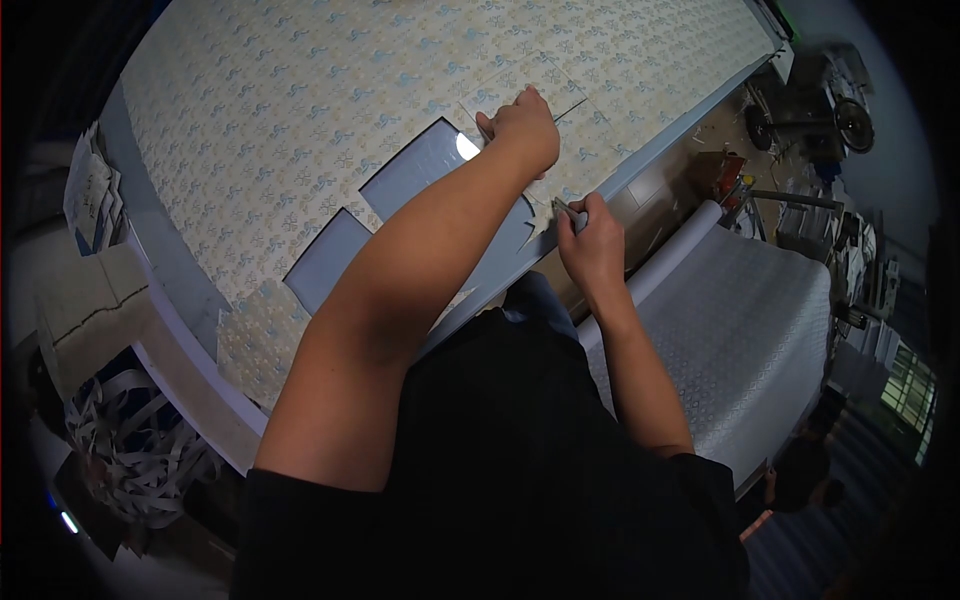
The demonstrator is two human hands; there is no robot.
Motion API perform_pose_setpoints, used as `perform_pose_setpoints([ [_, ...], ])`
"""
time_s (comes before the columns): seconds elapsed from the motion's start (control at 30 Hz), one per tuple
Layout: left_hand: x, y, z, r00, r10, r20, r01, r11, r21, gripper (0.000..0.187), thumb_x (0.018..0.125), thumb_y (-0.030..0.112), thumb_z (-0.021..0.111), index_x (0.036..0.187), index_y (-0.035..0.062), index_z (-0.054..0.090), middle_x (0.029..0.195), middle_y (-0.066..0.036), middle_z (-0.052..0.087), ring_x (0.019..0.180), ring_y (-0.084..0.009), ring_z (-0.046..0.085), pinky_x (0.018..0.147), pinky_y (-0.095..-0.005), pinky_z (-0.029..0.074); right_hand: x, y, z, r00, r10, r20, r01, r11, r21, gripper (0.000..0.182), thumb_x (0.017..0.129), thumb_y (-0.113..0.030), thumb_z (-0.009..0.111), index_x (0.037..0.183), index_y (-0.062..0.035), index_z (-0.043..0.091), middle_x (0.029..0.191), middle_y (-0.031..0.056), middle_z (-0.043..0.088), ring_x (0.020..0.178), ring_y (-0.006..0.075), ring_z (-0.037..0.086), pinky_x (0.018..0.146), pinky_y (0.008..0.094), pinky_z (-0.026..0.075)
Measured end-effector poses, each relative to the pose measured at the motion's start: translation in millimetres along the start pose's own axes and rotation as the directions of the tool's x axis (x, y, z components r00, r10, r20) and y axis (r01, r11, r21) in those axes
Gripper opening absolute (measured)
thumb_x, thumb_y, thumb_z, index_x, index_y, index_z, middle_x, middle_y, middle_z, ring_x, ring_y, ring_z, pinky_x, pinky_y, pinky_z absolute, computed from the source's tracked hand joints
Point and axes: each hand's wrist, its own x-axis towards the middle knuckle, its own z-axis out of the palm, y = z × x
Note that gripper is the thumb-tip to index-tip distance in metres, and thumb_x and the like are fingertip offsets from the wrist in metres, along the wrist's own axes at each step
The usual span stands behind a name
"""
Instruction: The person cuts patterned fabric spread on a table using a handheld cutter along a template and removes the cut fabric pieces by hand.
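Cream with small blue figures, a broad sheet (330, 130) lies flat over the grey-blue table (495, 262), filling the view from ten o'clock round past twelve. Toward ten and eleven o'clock, two straight-sided openings in it bare the tabletop. Between twelve and one o'clock, the left hand (525, 125) rests on the sheet with fingers curled; whether anything is pinched beneath them I cannot tell. Toward two o'clock, near the table edge, the right hand (590, 240) is closed around a small grey tool (571, 215), its pointed end by the sheet's ragged near edge; whether the two touch is unclear. Farther out, around three o'clock, hangs a large expanse of silvery textured material (740, 330). Dark wheels (853, 123) stand beyond, toward two o'clock. Another person (800, 470) shows dimly at four. Toward eight o'clock sits a tangled heap of pale strips (135, 450), and papers (95, 195) hang between nine and ten.
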Motion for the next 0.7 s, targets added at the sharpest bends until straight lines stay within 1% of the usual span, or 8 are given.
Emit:
perform_pose_setpoints([
  [0.07,-3.2,0.8,-1.4,1.0,0.008,-0.007,-0.008,1.0,0.002,0.137,0.067,0.03,0.098,0.162,-0.0066,0.005,0.156,-0.021,0.036,0.133,-0.0395,0.055,0.103,-0.0654,0.049,-0.3,4.2,3.6,0.998,-0.035,-0.055,0.037,0.999,0.037,0.019,0.089,-0.009,0.072,0.097,0.0013,0.059,0.084,0.0271,0.069,0.08,0.0483,0.068,0.07,0.0512,0.054],
  [0.3,-1.9,1.0,0.4,1.0,-0.005,-0.015,0.005,1.0,0.006,0.137,0.068,0.03,0.098,0.162,-0.0064,0.005,0.155,-0.02,0.038,0.131,-0.0399,0.056,0.106,-0.0653,0.047,-2.0,18.0,7.1,0.998,-0.046,-0.048,0.051,0.992,0.115,0.017,0.089,-0.009,0.074,0.095,0.0009,0.061,0.088,0.0249,0.071,0.083,0.0459,0.07,0.071,0.0479,0.056],
  [0.4,-2.2,1.4,0.2,1.0,-0.008,-0.019,0.008,1.0,0.002,0.137,0.068,0.03,0.098,0.162,-0.0058,0.005,0.155,-0.02,0.038,0.132,-0.0397,0.055,0.108,-0.0654,0.045,-11.0,33.7,19.8,0.995,-0.029,-0.091,0.05,0.97,0.24,0.016,0.09,-0.009,0.075,0.098,0.0006,0.064,0.088,0.0217,0.072,0.083,0.0413,0.072,0.072,0.0442,0.057],
  [0.47,-2.0,-0.2,1.2,0.998,0.04,-0.054,-0.036,0.998,0.059,0.137,0.062,0.026,0.098,0.16,-0.0119,0.01,0.153,-0.025,0.041,0.126,-0.0398,0.061,0.097,-0.0428,0.057,-16.5,41.3,27.9,0.964,-0.121,-0.236,0.189,0.938,0.29,0.017,0.091,-0.01,0.075,0.101,0.0006,0.066,0.089,0.0187,0.074,0.085,0.035,0.074,0.074,0.0401,0.057],
  [0.5,-2.2,-0.7,2.8,0.998,0.034,-0.055,-0.031,0.998,0.06,0.137,0.062,0.026,0.098,0.16,-0.0119,0.01,0.153,-0.025,0.041,0.126,-0.0398,0.061,0.097,-0.0428,0.057,-17.1,42.8,28.8,0.964,-0.123,-0.235,0.192,0.936,0.295,0.017,0.091,-0.01,0.075,0.101,0.0006,0.066,0.089,0.0187,0.074,0.085,0.035,0.074,0.074,0.0401,0.057],
  [0.6,-4.6,-2.6,7.1,0.993,0.026,-0.111,-0.024,0.999,0.021,0.136,0.061,0.025,0.099,0.16,-0.0104,0.012,0.152,-0.025,0.042,0.124,-0.0394,0.062,0.102,-0.0504,0.053,-14.1,44.3,23.5,0.975,-0.091,-0.202,0.161,0.917,0.365,0.017,0.092,-0.01,0.075,0.102,0.0008,0.067,0.092,0.0175,0.075,0.086,0.031,0.075,0.076,0.0379,0.057],
  [0.67,-8.1,-5.2,11.2,0.984,0.027,-0.177,-0.042,0.996,-0.081,0.134,0.061,0.02,0.098,0.161,-0.007,0.014,0.149,-0.025,0.045,0.121,-0.0395,0.063,0.108,-0.0596,0.046,-7.5,39.7,2.6,0.999,-0.009,-0.041,0.024,0.924,0.383,0.016,0.092,-0.01,0.075,0.101,0.0009,0.068,0.094,0.0181,0.075,0.084,0.03,0.075,0.075,0.0366,0.057],
  [0.7,-10.4,-6.7,15.6,0.984,0.009,-0.178,-0.026,0.996,-0.089,0.134,0.061,0.02,0.098,0.161,-0.007,0.014,0.149,-0.025,0.045,0.121,-0.0395,0.063,0.108,-0.0596,0.046,-0.8,41.4,-6.4,0.999,-0.021,-0.028,0.03,0.922,0.387,0.016,0.092,-0.01,0.075,0.101,0.0009,0.068,0.094,0.0181,0.075,0.084,0.03,0.075,0.075,0.0366,0.057],
])
